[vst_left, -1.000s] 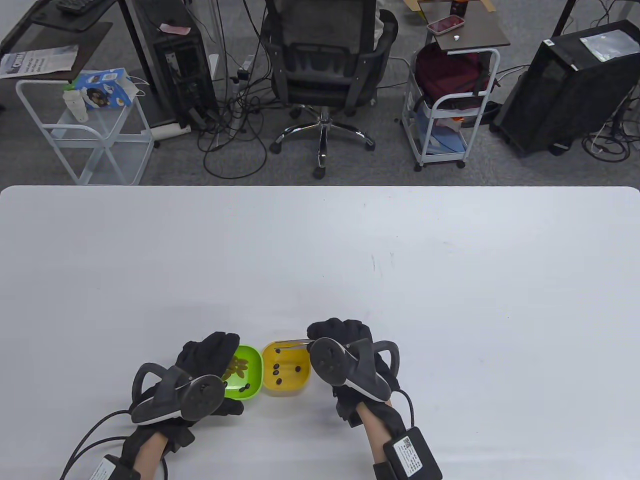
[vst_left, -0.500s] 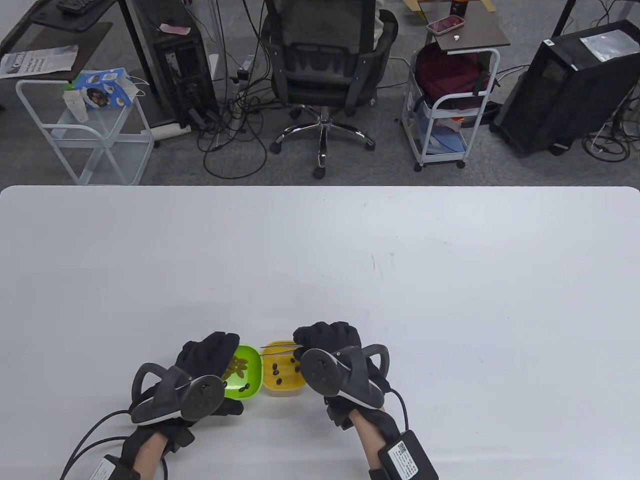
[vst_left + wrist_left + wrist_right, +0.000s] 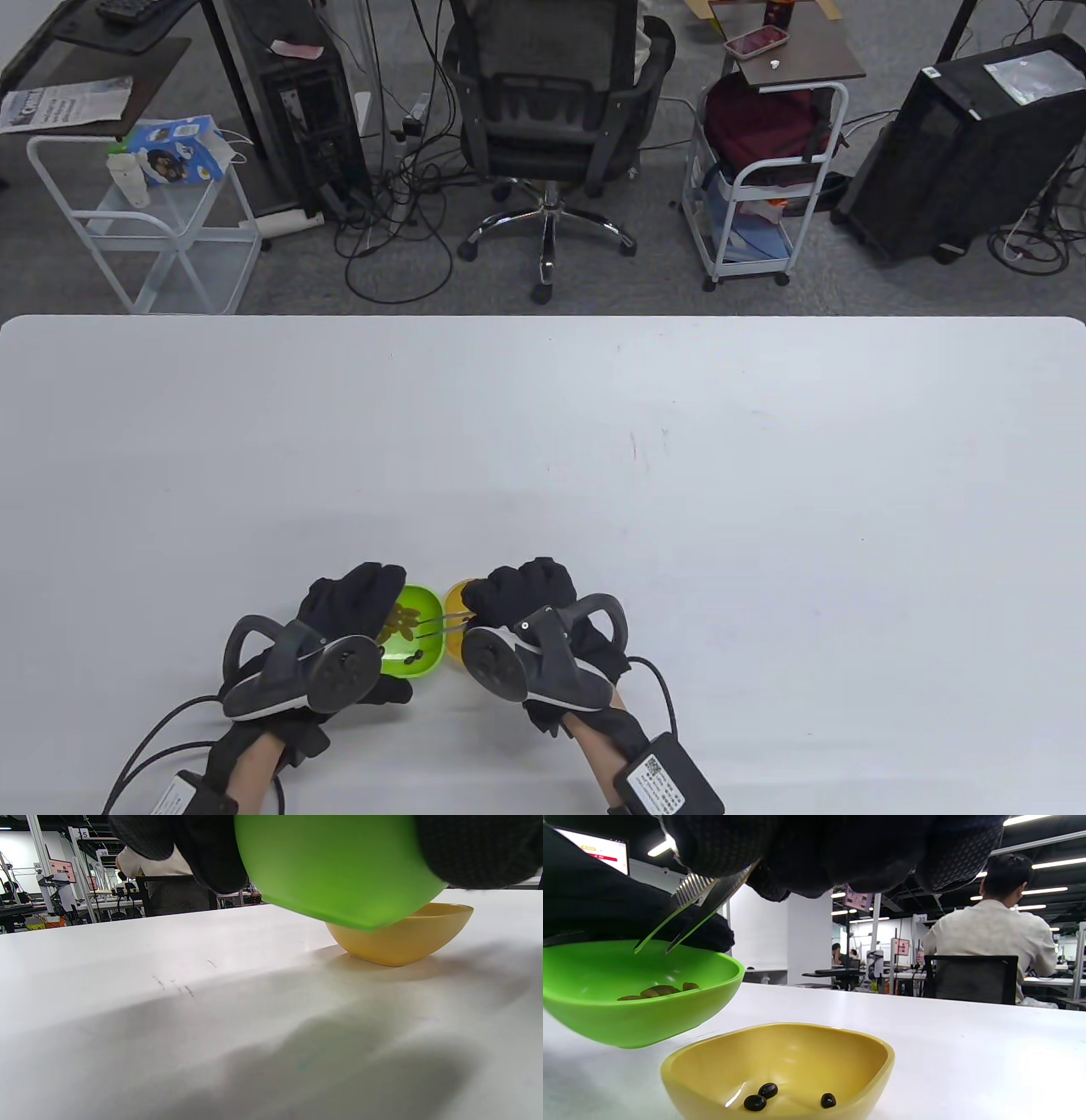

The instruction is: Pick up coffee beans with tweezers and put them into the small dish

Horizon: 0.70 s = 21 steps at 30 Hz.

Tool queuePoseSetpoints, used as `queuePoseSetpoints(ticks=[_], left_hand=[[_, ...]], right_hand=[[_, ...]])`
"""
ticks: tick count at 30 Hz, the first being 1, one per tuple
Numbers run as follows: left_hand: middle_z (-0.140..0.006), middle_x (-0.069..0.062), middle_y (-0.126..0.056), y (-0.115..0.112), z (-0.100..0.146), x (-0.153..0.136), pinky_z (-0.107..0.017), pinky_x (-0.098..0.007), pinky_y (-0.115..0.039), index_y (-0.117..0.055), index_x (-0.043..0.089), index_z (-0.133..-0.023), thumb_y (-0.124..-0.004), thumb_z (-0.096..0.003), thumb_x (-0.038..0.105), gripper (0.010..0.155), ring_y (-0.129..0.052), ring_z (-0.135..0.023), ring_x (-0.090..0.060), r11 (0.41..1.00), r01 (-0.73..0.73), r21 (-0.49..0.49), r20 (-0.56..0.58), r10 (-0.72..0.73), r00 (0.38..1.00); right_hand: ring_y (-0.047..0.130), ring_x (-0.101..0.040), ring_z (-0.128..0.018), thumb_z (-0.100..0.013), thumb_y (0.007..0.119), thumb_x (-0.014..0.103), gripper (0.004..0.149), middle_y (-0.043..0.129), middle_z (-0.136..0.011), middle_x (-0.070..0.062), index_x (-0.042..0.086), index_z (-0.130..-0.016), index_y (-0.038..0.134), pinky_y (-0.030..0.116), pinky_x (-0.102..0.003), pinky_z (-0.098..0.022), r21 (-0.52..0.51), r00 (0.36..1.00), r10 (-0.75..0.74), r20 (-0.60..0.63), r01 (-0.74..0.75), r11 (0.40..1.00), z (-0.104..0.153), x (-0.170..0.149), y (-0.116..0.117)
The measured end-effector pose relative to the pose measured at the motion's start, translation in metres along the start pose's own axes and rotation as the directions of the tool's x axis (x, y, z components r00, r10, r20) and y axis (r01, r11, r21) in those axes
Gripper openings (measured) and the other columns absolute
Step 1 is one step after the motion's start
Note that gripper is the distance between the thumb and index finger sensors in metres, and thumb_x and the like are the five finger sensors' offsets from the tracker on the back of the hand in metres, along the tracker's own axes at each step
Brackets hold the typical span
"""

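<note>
My left hand [image 3: 361, 603] grips the green dish [image 3: 424, 632] and holds it tilted, off the table. The dish holds several coffee beans [image 3: 657, 990]. In the left wrist view my fingers [image 3: 203, 853] wrap the green dish [image 3: 339, 866]. My right hand [image 3: 513, 594] pinches metal tweezers [image 3: 434, 626]. Their tips are slightly apart and empty, just above the green dish [image 3: 640, 1001], as the right wrist view shows on the tweezers [image 3: 687, 910]. The yellow dish [image 3: 780, 1065] stands beside it with three dark beans [image 3: 768, 1090]. From above, my right hand hides most of the yellow dish [image 3: 456, 594].
The two dishes sit close together near the white table's [image 3: 679, 467] front edge. An office chair [image 3: 551, 110] and carts stand on the floor beyond the far edge.
My right hand has moved left with the tweezers, from over the yellow dish to over the green dish. My left hand and the green dish have stayed put.
</note>
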State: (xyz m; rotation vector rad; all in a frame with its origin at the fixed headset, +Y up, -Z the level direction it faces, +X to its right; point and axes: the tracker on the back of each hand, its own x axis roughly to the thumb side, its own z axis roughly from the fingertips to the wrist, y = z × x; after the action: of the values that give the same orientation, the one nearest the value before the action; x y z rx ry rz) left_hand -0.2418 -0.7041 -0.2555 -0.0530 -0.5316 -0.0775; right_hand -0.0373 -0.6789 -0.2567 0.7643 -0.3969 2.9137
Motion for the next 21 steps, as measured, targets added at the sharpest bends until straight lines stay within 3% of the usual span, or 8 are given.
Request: queuePoseSetpoints(ticks=[15,18,21], left_hand=[[-0.121,-0.026,-0.059,0.001,0.0,0.001,-0.076,-0.064,-0.066,-0.045,0.002,-0.119,-0.078,-0.0309,0.07,0.116,-0.084,-0.102,-0.041,1.0,0.021,0.001,-0.003,-0.021,1.0],[-0.121,-0.026,-0.059,0.001,0.0,0.001,-0.076,-0.064,-0.066,-0.045,0.003,-0.119,-0.078,-0.0309,0.07,0.116,-0.084,-0.102,-0.041,1.0,0.023,0.003,-0.002,-0.023,1.0],[-0.121,-0.026,-0.059,0.001,0.0,0.001,-0.076,-0.064,-0.066,-0.045,0.002,-0.119,-0.078,-0.0309,0.07,0.116,-0.084,-0.102,-0.041,1.0,0.025,0.006,-0.001,-0.025,1.0]], right_hand=[[0.091,-0.02,-0.048,-0.041,0.071,0.038,0.044,0.088,-0.064,0.004,0.025,-0.082,0.076,0.07,-0.058,-0.07,0.042,0.985,0.152,0.079,-0.155,0.987,-0.002,0.023,0.012],[0.091,-0.019,-0.048,-0.041,0.07,0.038,0.044,0.088,-0.064,0.005,0.025,-0.082,0.076,0.071,-0.057,-0.07,0.035,0.965,0.243,0.098,-0.247,0.968,-0.003,0.028,0.014],[0.091,-0.02,-0.048,-0.041,0.07,0.038,0.044,0.088,-0.064,0.005,0.025,-0.083,0.076,0.07,-0.057,-0.07,0.043,0.97,0.221,0.103,-0.226,0.973,-0.003,0.03,0.015]])
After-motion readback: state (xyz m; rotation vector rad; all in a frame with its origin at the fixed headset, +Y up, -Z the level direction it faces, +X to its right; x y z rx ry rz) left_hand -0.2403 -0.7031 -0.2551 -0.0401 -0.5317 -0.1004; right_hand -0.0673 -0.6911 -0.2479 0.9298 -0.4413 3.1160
